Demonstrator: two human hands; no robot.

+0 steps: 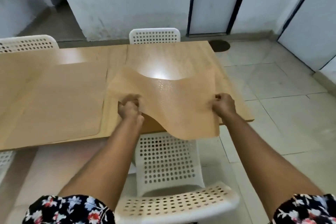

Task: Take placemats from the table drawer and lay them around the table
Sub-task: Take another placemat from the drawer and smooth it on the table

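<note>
A tan, textured placemat (pixel 174 100) sags in the air over the right end of the wooden table (pixel 163 56), its near edge hanging past the table's front edge. My left hand (pixel 130 108) grips its left side and my right hand (pixel 223 105) pinches its right side. Another tan placemat (pixel 54 100) lies flat on the table to the left. No drawer can be seen from this angle.
A white perforated chair (pixel 169 165) stands right below the held mat, between me and the table. More white chairs stand at the far side (pixel 154 35) and far left (pixel 27 42). Tiled floor (pixel 281 114) spreads to the right; walls and doors stand behind.
</note>
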